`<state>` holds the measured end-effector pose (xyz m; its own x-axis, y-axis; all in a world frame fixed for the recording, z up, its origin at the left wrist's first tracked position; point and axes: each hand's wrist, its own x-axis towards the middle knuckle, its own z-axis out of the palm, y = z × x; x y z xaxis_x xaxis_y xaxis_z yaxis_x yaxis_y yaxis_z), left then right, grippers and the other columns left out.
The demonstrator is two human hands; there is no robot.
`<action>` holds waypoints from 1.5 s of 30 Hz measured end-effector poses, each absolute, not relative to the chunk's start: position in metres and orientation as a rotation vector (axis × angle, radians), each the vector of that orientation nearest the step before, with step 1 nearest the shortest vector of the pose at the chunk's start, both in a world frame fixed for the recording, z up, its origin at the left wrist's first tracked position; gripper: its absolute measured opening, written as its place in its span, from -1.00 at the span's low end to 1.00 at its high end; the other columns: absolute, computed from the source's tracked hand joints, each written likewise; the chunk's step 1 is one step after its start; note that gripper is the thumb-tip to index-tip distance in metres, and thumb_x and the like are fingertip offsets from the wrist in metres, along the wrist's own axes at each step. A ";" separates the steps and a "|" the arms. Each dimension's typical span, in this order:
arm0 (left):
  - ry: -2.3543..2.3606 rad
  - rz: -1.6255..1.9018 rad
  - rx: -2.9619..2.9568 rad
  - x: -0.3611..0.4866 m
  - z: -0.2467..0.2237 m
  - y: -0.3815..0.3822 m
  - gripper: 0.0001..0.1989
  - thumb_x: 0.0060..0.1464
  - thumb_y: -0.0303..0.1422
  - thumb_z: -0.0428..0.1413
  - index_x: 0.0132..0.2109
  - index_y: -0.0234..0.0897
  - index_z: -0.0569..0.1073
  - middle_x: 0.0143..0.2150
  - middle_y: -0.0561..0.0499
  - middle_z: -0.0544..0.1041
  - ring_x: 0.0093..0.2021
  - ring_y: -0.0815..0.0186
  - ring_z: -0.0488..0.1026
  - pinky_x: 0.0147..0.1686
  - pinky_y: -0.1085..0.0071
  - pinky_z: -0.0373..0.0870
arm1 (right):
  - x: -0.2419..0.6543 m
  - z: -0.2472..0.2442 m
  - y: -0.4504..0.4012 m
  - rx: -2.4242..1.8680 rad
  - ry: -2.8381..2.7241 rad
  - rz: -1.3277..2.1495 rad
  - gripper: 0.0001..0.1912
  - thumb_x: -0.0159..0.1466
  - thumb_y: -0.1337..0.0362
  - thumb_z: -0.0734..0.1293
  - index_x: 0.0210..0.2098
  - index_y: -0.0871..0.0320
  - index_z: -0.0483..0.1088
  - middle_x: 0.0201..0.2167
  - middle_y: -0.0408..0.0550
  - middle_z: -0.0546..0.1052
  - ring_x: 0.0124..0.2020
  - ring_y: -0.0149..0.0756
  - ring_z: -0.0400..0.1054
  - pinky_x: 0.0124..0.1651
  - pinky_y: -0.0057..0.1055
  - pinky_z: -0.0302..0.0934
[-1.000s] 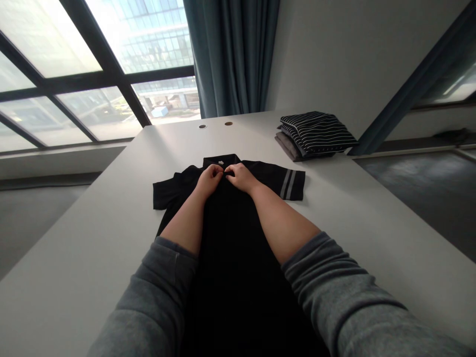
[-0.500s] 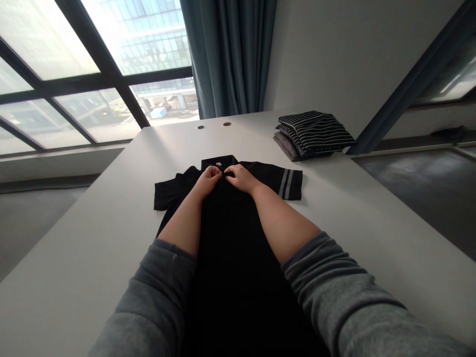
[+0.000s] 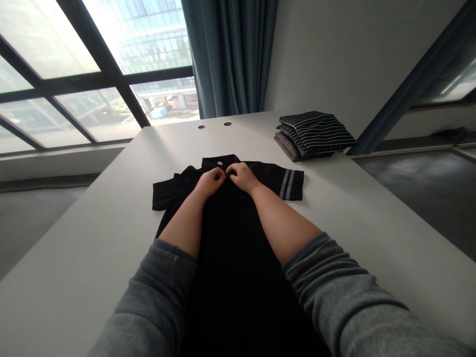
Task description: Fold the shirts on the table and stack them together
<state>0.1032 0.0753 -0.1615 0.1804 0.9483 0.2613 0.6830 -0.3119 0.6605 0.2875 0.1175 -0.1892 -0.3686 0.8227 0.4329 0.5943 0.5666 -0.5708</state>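
Head view: left hand [image 3: 210, 182] and right hand [image 3: 241, 177] close together on a black polo shirt [image 3: 226, 277], fingers [image 3: 222, 173] curled and pinching the cloth just below the collar [image 3: 218, 161]. Shirt spread flat on a white table [image 3: 74, 258], lengthwise toward the body. Folded striped clothes [image 3: 316, 133] stacked well apart, toward the far right of the table.
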 end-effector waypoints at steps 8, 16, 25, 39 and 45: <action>1.644 0.879 2.189 0.105 -0.155 0.072 -0.91 0.20 -0.32 0.18 -0.24 -0.18 0.59 -0.28 -0.03 0.64 -0.26 0.17 0.54 -0.25 0.33 0.36 | 0.290 -0.179 0.110 -1.124 -2.127 0.463 -0.75 0.29 0.32 0.37 -0.08 0.03 0.63 -0.10 -0.13 0.67 0.02 -0.14 0.45 0.19 -0.22 0.28; 1.824 0.799 2.245 0.113 -0.160 0.075 -0.91 0.14 -0.42 0.20 -0.26 -0.20 0.62 -0.26 -0.11 0.60 -0.27 0.13 0.51 -0.21 0.30 0.39 | 0.281 -0.174 0.105 -1.339 -2.188 0.393 -0.81 0.32 0.24 0.39 -0.13 0.02 0.66 -0.10 -0.08 0.69 0.07 -0.08 0.46 0.18 -0.18 0.29; 1.893 0.771 2.188 0.117 -0.163 0.081 -0.90 0.06 -0.48 0.23 -0.31 -0.22 0.65 -0.33 -0.16 0.60 -0.20 -0.01 0.54 -0.07 0.17 0.43 | 0.269 -0.174 0.101 -1.509 -2.242 0.294 -0.75 0.33 0.19 0.39 -0.04 -0.01 0.66 0.00 0.00 0.66 0.13 0.09 0.38 0.19 0.04 0.28; 1.893 0.732 2.229 0.117 -0.164 0.087 -0.89 0.07 -0.50 0.22 -0.35 -0.21 0.61 -0.39 -0.14 0.57 -0.21 0.01 0.54 -0.09 0.20 0.45 | 0.266 -0.172 0.099 -1.560 -2.254 0.320 -0.77 0.34 0.26 0.38 -0.07 -0.02 0.65 0.02 0.02 0.64 0.12 0.09 0.36 0.21 0.09 0.26; 1.866 0.723 2.230 0.118 -0.166 0.085 -0.91 0.13 -0.51 0.19 -0.31 -0.24 0.56 -0.30 -0.18 0.58 -0.16 -0.01 0.55 -0.04 0.17 0.43 | 0.261 -0.172 0.102 -1.666 -2.194 0.375 -0.72 0.31 0.30 0.37 -0.04 0.02 0.64 0.05 0.07 0.64 0.16 0.16 0.36 0.24 0.14 0.22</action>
